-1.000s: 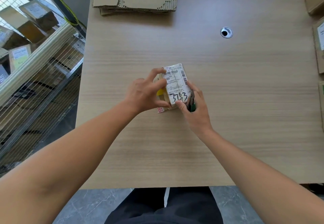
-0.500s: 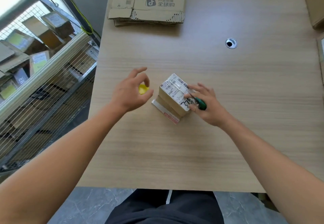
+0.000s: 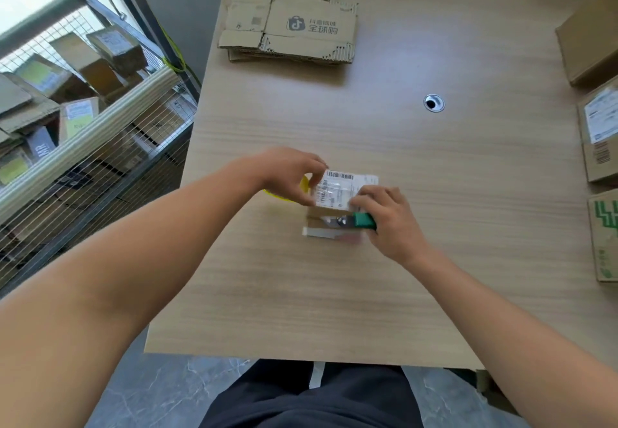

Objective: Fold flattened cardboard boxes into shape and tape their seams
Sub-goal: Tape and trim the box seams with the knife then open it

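Observation:
A small cardboard box (image 3: 334, 193) with a white shipping label on top stands on the wooden table (image 3: 334, 293), near the middle. My left hand (image 3: 284, 173) pinches the box's upper left edge and carries a yellow tape roll (image 3: 303, 186), mostly hidden under the palm. Over the box's right side, my right hand (image 3: 391, 223) has its fingertips on the label. It grips green-handled scissors (image 3: 363, 220), whose metal blades point left across the box's front face.
A stack of flattened cardboard boxes (image 3: 291, 29) lies at the table's far left. A cable hole (image 3: 433, 103) sits behind the box to the right. Several boxes (image 3: 600, 133) line the right edge. A wire cage of parcels (image 3: 83, 119) stands left of the table.
My left hand, lifted away to the left half a second ago, has come back onto the box. The box has been turned square with its label up. My right hand now sits at its right front.

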A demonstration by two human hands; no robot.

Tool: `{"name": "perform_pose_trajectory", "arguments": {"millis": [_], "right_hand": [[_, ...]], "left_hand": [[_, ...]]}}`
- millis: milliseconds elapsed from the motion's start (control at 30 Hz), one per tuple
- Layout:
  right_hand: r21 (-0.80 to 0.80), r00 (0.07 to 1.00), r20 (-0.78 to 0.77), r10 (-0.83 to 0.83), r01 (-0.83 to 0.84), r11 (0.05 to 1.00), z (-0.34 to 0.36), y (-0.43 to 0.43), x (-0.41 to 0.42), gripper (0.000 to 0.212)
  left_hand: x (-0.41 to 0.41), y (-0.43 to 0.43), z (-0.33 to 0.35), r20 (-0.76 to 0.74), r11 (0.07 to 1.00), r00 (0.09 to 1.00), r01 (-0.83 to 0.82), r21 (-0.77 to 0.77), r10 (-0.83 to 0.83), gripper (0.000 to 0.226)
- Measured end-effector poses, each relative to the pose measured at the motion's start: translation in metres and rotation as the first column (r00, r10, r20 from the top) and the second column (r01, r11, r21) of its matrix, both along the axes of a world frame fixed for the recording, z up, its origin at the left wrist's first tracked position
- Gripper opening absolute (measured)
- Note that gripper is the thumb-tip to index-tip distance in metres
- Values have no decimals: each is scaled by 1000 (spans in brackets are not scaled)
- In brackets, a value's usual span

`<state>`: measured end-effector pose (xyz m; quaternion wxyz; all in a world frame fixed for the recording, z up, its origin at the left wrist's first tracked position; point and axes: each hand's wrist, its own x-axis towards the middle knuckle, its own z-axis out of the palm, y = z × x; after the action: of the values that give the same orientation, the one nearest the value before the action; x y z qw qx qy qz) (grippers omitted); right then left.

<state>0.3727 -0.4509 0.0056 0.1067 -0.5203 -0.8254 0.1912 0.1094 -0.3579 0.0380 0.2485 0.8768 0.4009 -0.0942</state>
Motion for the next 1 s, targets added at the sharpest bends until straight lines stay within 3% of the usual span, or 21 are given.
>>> {"name": "perform_pose_trajectory", "arguments": {"millis": [133, 267, 433, 500, 567, 667, 733, 833, 1000], "right_hand": [[-87, 965, -26, -261, 258, 962, 6, 18, 6, 34], [-354, 909, -281, -308, 200, 914, 9, 9, 4, 31], [-451, 889, -336, -310, 137, 882, 9, -2, 7, 49], [-436, 870, -398, -292, 101, 894, 14, -1, 8, 52], [-334, 879, -415, -235, 93, 938, 15, -2, 10, 38], [-196, 869, -418, -266, 200, 960, 18, -11, 8, 27], [-250, 803, -495, -332, 234, 939, 29, -20, 3, 20], [-467, 716, -539, -444, 185, 865, 44, -33, -10, 18], [-575, 611, -591, -527, 138, 806, 49, -40, -30, 19]], "left_hand": [[2, -38, -8, 97, 994, 990, -92, -64, 98, 24], [12, -74, -11, 134, 953, 958, -225, -205, 255, 11], [22, -90, -2, 172, 876, 902, -314, -367, 396, 23], [25, -94, -1, 186, 869, 893, -318, -380, 409, 19], [25, -94, 0, 206, 857, 877, -332, -393, 434, 12], [23, -92, 5, 208, 840, 849, -388, -379, 485, 13], [21, -90, 13, 238, 831, 820, -423, -362, 521, 16], [19, -85, 28, 308, 820, 781, -415, -393, 543, 21], [24, -85, 44, 340, 874, 820, -354, -332, 461, 22]]}}
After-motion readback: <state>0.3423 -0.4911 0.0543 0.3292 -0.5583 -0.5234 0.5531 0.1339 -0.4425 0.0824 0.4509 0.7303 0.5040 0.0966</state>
